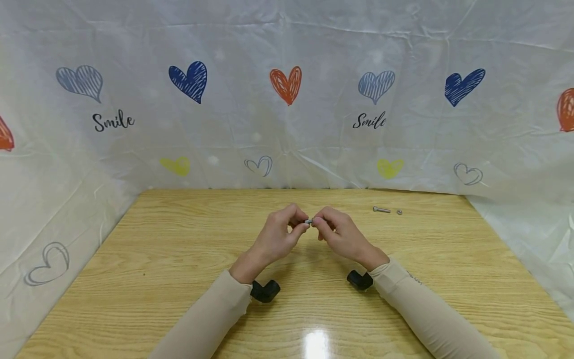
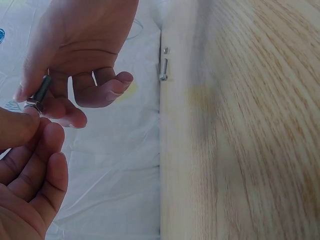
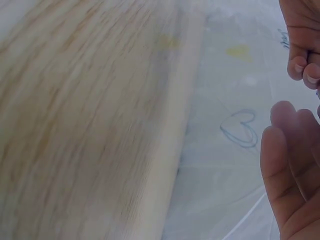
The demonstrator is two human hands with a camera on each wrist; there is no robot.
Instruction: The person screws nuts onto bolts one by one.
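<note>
My left hand [image 1: 279,235] and right hand [image 1: 343,234] meet above the table, around a small metal bolt [image 1: 308,222]. In the left wrist view its dark threaded shaft [image 2: 45,87] points toward the right palm, with a hex nut [image 2: 34,105] on it. The left thumb and index finger pinch the end beyond the nut, which they hide. Right thumb and index fingertips flank the nut and pinch there; the other right fingers are loosely bent. In the right wrist view, the right hand [image 3: 295,175] shows only in part.
A second bolt [image 1: 382,210] lies on the wooden table [image 1: 179,249] toward the back right, with a loose nut [image 1: 399,212] beside it. A white cloth [image 1: 287,134] printed with hearts hangs behind and at both sides. Black wrist mounts [image 1: 265,291] stick out below the sleeves.
</note>
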